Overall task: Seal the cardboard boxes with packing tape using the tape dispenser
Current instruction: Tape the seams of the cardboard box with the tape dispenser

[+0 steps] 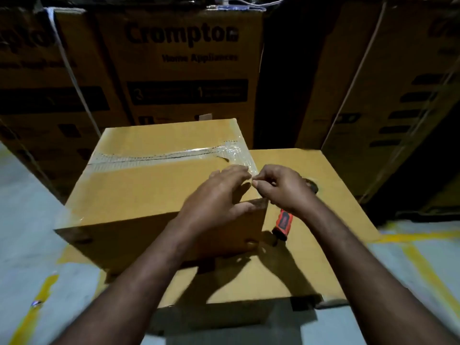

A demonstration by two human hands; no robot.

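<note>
A small brown cardboard box (139, 190) sits on top of a larger flat box (323, 195). Clear packing tape (159, 156) runs along its top seam from left to right. My left hand (219, 197) rests on the box's near right corner, fingers spread over the top and thumb on the side. My right hand (278, 186) pinches the loose tape end at the box's right edge. The tape dispenser lies on the larger box under my right wrist; only its orange and black handle (282, 224) shows.
Tall printed cartons (184, 58) stand stacked close behind the boxes, with more cartons (398, 95) at the right. The grey floor (29, 220) has yellow painted lines (423, 267) on both sides.
</note>
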